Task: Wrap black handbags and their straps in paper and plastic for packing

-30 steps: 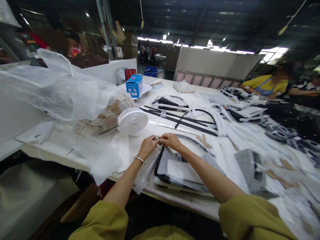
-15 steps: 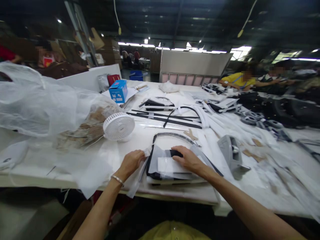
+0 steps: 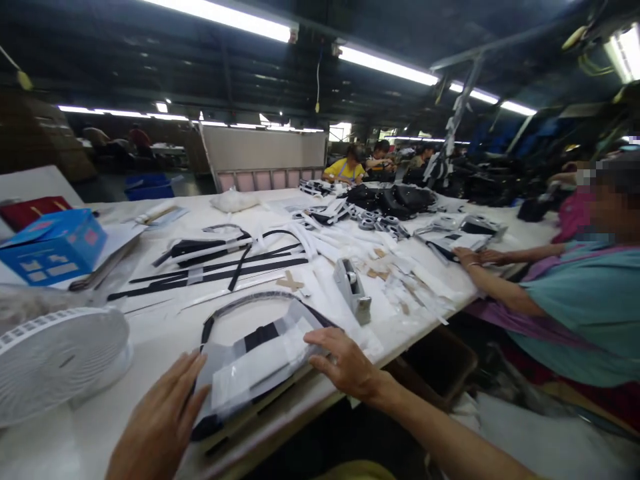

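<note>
Flat clear-plastic packet of black and white parts (image 3: 255, 363) is laid at the near edge of the white surface (image 3: 165, 333). It is touched at both ends by left hand (image 3: 160, 420) and right hand (image 3: 345, 363), with fingers spread flat and nothing gripped. Judged light, limp, slippery; best pinched at the edges.

The left hand (image 3: 160, 420) is held flat, palm down, with fingers stretched forward; the right hand (image 3: 345, 365) is laid palm down, fingers spread and pointed leftward
</note>
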